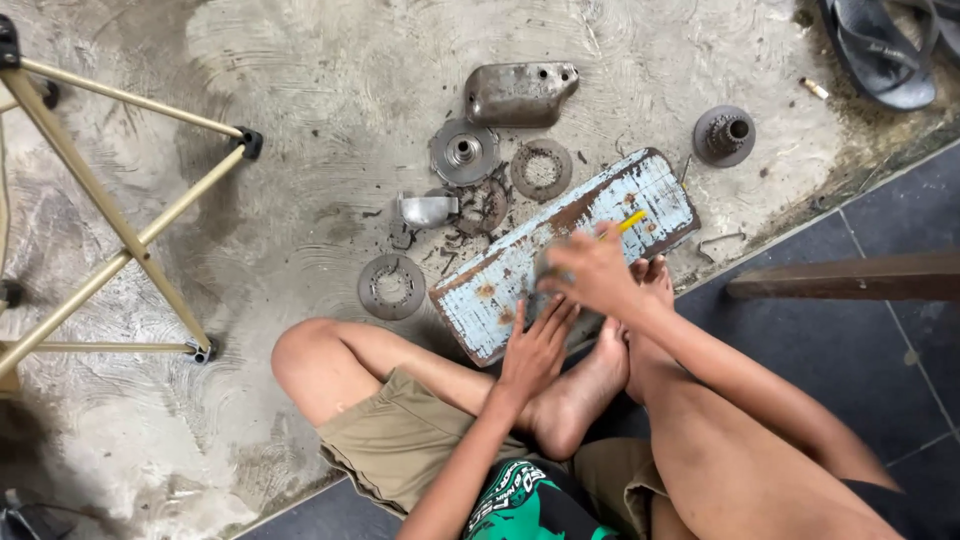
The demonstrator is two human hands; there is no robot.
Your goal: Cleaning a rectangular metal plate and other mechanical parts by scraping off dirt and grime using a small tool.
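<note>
My right hand (598,272) grips a yellow-handled tool (628,222) and presses down on a grey metal part (545,268) that lies on a worn, pale blue board (600,215). My left hand (535,350) rests with fingers spread on the near end of the board, steadying the part from below. I sit on the floor with my bare feet (600,370) tucked against the board's near edge. The tool's tip is hidden under my right hand.
Round metal discs (391,286) and a toothed ring (541,168) lie scattered on the concrete beyond the board, with a hub (464,152), a metal cover (520,93) and a flanged part (724,134). A stool frame (130,240) stands left; sandals (880,50) top right; a wooden bar (850,277) right.
</note>
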